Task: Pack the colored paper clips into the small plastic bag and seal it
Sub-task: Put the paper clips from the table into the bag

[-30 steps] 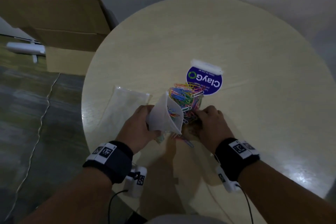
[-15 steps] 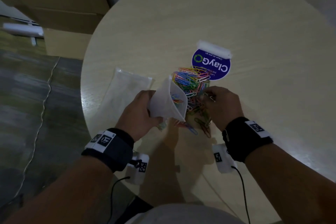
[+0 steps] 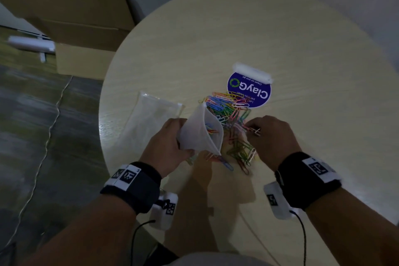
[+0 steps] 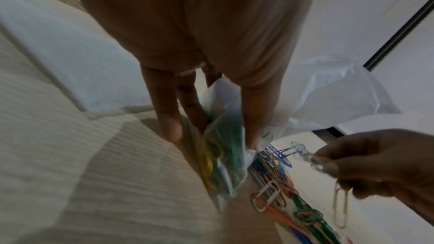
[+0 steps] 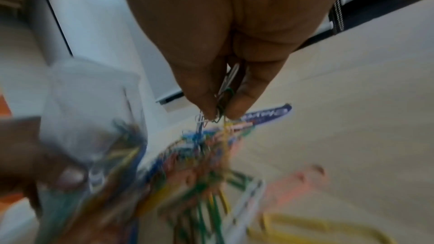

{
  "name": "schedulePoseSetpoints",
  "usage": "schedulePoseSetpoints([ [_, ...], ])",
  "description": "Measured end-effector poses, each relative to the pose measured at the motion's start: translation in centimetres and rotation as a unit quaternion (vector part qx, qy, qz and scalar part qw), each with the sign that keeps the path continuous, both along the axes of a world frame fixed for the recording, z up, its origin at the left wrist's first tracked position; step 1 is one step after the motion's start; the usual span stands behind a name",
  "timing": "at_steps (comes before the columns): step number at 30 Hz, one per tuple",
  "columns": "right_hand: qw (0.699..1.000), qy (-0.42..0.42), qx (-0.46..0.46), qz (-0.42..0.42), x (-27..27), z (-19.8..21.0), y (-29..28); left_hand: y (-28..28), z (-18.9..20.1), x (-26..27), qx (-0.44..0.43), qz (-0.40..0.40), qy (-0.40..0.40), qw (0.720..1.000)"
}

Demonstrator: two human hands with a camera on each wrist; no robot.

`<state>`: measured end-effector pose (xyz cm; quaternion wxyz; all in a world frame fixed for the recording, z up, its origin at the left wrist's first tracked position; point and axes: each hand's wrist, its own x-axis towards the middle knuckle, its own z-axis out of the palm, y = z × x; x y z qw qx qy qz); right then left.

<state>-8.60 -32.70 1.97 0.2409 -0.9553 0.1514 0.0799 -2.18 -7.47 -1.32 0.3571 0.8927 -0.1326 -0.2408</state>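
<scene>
round pale desk (image 3: 280, 28) carries everything; cardboard box (image 3: 71, 17) sits on the floor off its far left edge, w/ a white tube-like thing (image 3: 30, 45) beside it, too blurred to name. on the desk, left of the action, a flat stack of spare clear bags (image 3: 151, 119) lies within easy reach, prob. stock for later rounds. further out a blue round "clayg" sticker pack (image 3: 250, 90) lies printed side up, touching the far edge of the clip pile.

small plastic bag (image 3: 200, 134) is lifted just above the desk, mouth tilted toward the pile so clips can go straight in w/o a long carry. left hand (image 3: 166, 147) grips it low, thumb & fingers (image 4: 169, 118) curled round the bottom part; a few clips already inside, green & yellow showing through the film in the left wrist view. mouth looks unsealed.

colored paper clips (image 3: 233, 127) mostly lie as a loose heap on the desk, right beside the bag & between both hands, so the job looks early.

right hand (image 3: 272, 138) is over the heap's right side, fingertips (image 5: 209, 112) closed in a pinch on a small tangled bunch of clips, some dangling below, one white clip hanging loose. risk imo: danglers may snag or drop before reaching the mouth.
</scene>
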Motion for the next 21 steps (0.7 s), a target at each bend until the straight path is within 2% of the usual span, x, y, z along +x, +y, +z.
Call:
schedulePoseSetpoints([
  [3,0.998,-0.058,0.033,-0.011,0.0,3.6,-0.1,0.1,0.0,0.1,-0.011,0.0,0.001,1.0],
  [7,0.991,-0.108,0.069,0.032,0.4,7.6,1.9,0.1,-0.2,0.1,-0.007,0.009,0.007,1.0],
  [12,0.991,-0.036,0.056,0.119,2.6,7.1,4.3,0.2,-0.2,0.0,-0.031,0.013,-0.011,0.999],
  [15,0.987,-0.023,0.077,0.136,3.3,6.6,5.1,0.2,-0.2,-0.1,-0.042,0.024,-0.007,0.999],
  [17,0.982,-0.032,0.168,0.08,3.4,6.6,4.6,0.3,-0.2,0.0,-0.027,0.027,0.004,0.999],
  [19,0.948,-0.035,0.314,-0.027,3.6,6.5,3.0,0.4,-0.3,0.0,-0.017,0.023,0.017,0.999],
  [20,0.935,-0.045,0.344,-0.072,3.8,5.9,2.1,0.5,-0.4,0.0,-0.019,0.021,0.019,0.999],
  [21,0.943,-0.057,0.313,-0.095,4.2,4.8,0.9,0.5,-0.4,0.0,-0.02,0.02,0.02,0.999],
])
